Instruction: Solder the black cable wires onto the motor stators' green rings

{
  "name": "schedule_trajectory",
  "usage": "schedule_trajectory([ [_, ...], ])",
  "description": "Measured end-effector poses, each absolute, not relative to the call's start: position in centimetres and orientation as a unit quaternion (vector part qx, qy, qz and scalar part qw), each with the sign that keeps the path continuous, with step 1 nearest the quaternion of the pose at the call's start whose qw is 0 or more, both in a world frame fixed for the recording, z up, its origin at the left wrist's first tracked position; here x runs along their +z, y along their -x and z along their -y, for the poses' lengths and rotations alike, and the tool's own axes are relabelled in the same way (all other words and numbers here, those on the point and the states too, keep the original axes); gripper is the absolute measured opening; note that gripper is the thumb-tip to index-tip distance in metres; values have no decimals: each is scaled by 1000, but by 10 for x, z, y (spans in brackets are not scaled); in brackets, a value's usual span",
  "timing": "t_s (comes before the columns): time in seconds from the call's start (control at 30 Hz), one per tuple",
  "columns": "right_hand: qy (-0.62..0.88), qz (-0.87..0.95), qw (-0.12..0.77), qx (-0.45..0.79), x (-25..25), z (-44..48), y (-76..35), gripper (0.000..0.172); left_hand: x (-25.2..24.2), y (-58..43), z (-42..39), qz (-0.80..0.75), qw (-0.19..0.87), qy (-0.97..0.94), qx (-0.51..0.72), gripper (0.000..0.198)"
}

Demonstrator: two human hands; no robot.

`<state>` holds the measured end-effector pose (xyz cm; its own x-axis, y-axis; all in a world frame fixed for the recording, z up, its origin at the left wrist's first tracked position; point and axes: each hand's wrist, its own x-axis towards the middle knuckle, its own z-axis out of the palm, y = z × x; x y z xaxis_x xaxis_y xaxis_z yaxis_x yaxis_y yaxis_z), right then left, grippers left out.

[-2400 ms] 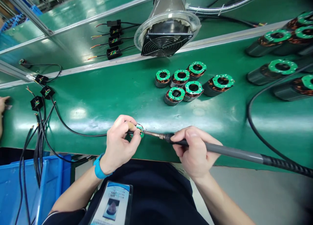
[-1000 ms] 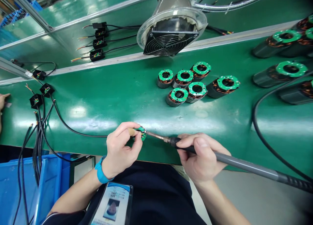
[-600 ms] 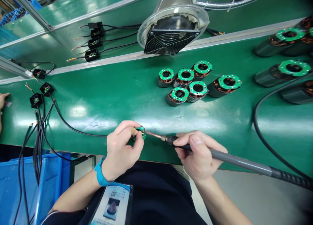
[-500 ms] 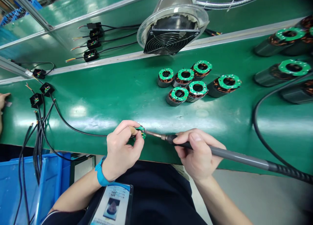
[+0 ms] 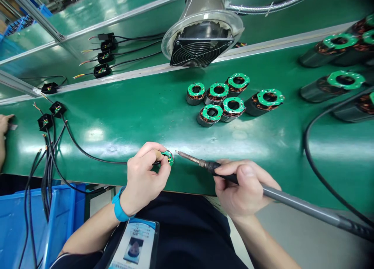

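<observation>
At the table's [image 5: 140,117] near edge we list: left hand [image 5: 146,167], grip pinching green board [image 5: 168,157] with black cable [image 5: 113,162]; right hand [image 5: 247,187], grip wrapped round soldering iron [image 5: 210,167], tip just right of board. Advisable: we brace the board, touch lightly.

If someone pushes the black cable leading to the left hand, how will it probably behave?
The black cable would probably bend, since it lies curved; its smooth, unkinked arc suggests some springiness. It may slide easily, because the green table looks glossy.
</observation>
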<state>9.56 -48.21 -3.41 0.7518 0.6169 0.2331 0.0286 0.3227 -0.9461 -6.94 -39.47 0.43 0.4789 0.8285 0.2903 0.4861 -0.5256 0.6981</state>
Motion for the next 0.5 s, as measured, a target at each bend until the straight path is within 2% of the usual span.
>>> schedule_trajectory([
  [0.3, 552, 426, 715, 63, -40, 481, -102, 28, 4, 75, 387, -381, 307, -822, 292, 19],
  [0.37, 553, 470, 685, 60, -34, 480, -110, 22, 5, 80, 385, -355, 281, -848, 277, 7],
  [0.4, 553, 492, 670, 55, -31, 478, -115, 20, 5, 84, 385, -341, 256, -867, 257, 11],
  [0.5, 548, 540, 639, 1, -23, 469, -133, 16, 5, 94, 381, -313, 164, -926, 130, 57],
])
